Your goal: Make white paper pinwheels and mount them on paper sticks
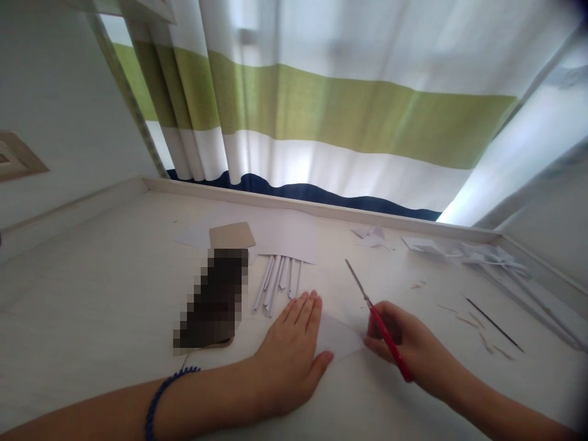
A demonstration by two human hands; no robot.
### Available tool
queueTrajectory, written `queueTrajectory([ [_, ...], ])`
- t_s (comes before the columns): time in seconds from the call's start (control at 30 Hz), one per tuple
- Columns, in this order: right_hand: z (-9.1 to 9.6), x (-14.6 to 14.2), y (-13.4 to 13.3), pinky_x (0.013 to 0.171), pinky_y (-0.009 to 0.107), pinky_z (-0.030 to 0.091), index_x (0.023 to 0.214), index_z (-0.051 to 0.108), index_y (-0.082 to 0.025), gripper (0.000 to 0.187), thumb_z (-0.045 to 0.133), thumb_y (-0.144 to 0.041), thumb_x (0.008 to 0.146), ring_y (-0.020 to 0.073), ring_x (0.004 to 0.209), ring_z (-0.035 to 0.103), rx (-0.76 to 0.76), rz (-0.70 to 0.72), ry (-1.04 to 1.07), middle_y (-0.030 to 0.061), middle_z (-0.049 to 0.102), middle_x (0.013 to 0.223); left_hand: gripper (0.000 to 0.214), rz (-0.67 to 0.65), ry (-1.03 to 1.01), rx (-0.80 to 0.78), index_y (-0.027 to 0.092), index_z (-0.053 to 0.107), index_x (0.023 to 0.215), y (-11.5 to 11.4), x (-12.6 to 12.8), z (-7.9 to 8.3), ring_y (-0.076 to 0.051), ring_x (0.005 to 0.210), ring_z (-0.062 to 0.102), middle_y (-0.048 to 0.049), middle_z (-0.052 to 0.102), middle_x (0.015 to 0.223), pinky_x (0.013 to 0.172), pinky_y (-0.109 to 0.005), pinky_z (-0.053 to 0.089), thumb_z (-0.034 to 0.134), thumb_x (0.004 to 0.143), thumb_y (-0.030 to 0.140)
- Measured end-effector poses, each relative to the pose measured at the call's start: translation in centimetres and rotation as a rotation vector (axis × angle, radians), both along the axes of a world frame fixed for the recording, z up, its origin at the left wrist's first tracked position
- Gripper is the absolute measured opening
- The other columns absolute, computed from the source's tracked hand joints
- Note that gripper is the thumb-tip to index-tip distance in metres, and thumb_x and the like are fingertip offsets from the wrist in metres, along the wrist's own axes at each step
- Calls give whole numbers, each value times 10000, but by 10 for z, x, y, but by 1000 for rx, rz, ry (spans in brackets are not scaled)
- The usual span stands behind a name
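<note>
My left hand (289, 349) lies flat on the white table (105, 300), fingers stretched out together, pressing on the left edge of a small white paper piece (337, 337). A blue band circles that wrist. My right hand (408, 343) is closed round the red handles of a pair of scissors (374, 315). Their blades point up and away to the left, shut or nearly so, and lie just right of the paper piece.
Several rolled white paper sticks (278, 282) lie beyond my left hand under a white sheet (287, 236). A brown card (232, 236) and a blurred dark object (214, 300) sit left. Paper scraps (459, 251) and thin dark sticks (493, 324) lie right. A striped curtain (321, 110) hangs behind.
</note>
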State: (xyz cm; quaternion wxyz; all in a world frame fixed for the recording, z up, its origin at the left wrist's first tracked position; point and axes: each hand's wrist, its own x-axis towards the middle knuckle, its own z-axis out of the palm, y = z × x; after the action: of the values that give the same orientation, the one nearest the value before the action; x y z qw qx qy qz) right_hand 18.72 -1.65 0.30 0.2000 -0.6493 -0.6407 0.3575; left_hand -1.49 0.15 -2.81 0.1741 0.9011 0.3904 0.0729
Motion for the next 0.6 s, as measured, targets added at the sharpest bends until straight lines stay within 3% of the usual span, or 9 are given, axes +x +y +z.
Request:
queueTrajectory([
  [0.1, 12, 2, -4, 479, 231, 393, 721, 437, -208, 154, 578, -268, 703, 131, 557, 500, 59, -61, 161, -14, 539, 657, 691, 78, -272, -193, 54, 91, 1327, 4, -1, 12, -231, 1285, 103, -184, 121, 1404, 1034, -412, 151, 414, 802, 366],
  [0.17, 20, 5, -8, 466, 233, 396, 722, 446, -214, 201, 613, -319, 682, 127, 538, 491, 91, -114, 208, -10, 545, 674, 732, 154, -567, -477, 109, 97, 1328, 8, 0, 19, -225, 1236, 276, -181, 252, 1368, 994, -399, 256, 503, 764, 341],
  [0.23, 26, 7, -13, 454, 239, 402, 727, 449, -218, 236, 622, -369, 672, 123, 513, 480, 81, -153, 222, -9, 543, 675, 610, 126, -774, -895, 132, 237, 1294, 11, 4, 25, -224, 1051, 512, -171, 475, 1223, 858, -369, 411, 495, 778, 332],
  [0.3, 29, 7, -17, 448, 244, 404, 745, 448, -218, 248, 606, -398, 682, 121, 501, 471, 47, -158, 255, -5, 540, 678, 470, 110, -834, -1159, 103, 445, 1171, 13, 7, 28, -214, 895, 600, -150, 605, 1046, 756, -321, 459, 504, 776, 351],
  [0.4, 31, 7, -19, 454, 245, 397, 747, 443, -214, 258, 600, -411, 687, 118, 504, 461, 9, -140, 319, -12, 521, 663, 359, 127, -826, -1231, 94, 591, 986, 14, 8, 34, -188, 816, 622, -118, 648, 941, 686, -259, 463, 544, 751, 362],
  [0.5, 31, 14, -21, 434, 231, 364, 708, 439, -211, 310, 608, -467, 662, 107, 481, 422, -39, -127, 350, -28, 481, 607, 290, 120, -794, -1221, 119, 622, 904, 19, 1, 46, -176, 764, 636, -87, 661, 899, 619, -231, 471, 555, 745, 352],
  [0.6, 27, 28, -30, 431, 230, 347, 718, 437, -217, 430, 612, -584, 579, 114, 495, 420, -113, -26, 473, -17, 471, 626, 251, 115, -709, -1249, 127, 627, 891, 27, -8, 63, -185, 793, 635, -79, 664, 905, 618, -224, 478, 563, 746, 322],
])
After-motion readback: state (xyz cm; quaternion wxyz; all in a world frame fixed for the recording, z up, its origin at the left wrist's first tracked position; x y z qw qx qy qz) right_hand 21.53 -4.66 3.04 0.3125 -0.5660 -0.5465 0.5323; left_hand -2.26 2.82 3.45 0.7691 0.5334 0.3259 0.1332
